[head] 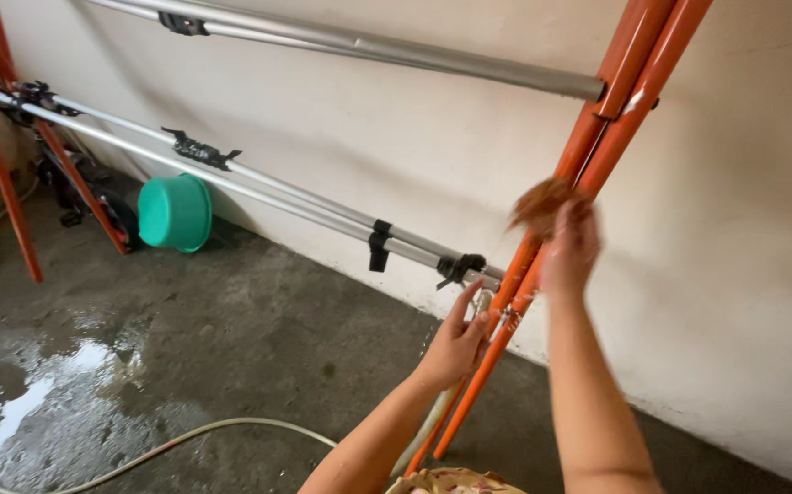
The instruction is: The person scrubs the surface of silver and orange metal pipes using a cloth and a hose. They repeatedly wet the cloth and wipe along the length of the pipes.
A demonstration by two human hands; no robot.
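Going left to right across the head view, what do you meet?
Orange metal stand leg → round green plastic basin → black clamp on the silver pole → left hand → right hand

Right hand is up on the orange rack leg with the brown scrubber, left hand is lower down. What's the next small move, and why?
Probably draw the right hand and its brown scrubber down the orange leg toward the left hand, which touches that leg. The scrubber sits high on it and is blurred.
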